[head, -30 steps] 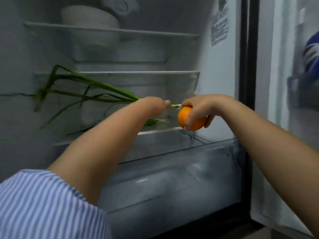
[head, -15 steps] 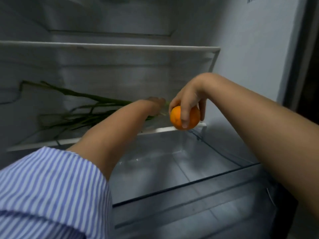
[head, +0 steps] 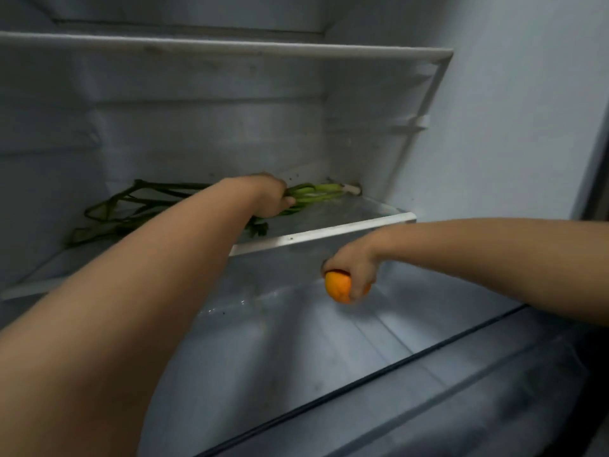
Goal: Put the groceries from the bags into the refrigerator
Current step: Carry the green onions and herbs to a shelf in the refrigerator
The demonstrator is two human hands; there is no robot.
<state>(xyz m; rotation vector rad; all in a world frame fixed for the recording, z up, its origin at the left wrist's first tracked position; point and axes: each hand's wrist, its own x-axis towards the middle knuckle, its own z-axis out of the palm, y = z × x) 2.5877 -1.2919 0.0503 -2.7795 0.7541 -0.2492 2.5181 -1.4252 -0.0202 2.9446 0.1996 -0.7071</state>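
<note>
**A:** What's different from a second ago?

**B:** The spring onions (head: pixel 211 206) were up in the air then, held at the root end between both hands. Now they lie along the glass shelf (head: pixel 323 237), roots toward its back right corner and leaves trailing to the left. The left hand (head: pixel 273 199) rests on the stalks with its fingers curled around them, so it hasn't let go.

**A:** And the other one?

**B:** The right hand (head: pixel 354 268) has dropped away from the stalks. It's below the front edge of that shelf, over the glass cover beneath, fingers wrapped around the orange (head: pixel 339 286) from above. The orange touches nothing but the hand.

**A:** So where does that leave the job?

**B:** I'd say the onions are as good as stored once the grip opens. The orange looks next, probably onto the lower level near its right side, though that's a guess.

**A:** Any labels or print?

**B:** None legible. The sticker seen earlier on the right wall of the fridge has gone out of view.
</note>
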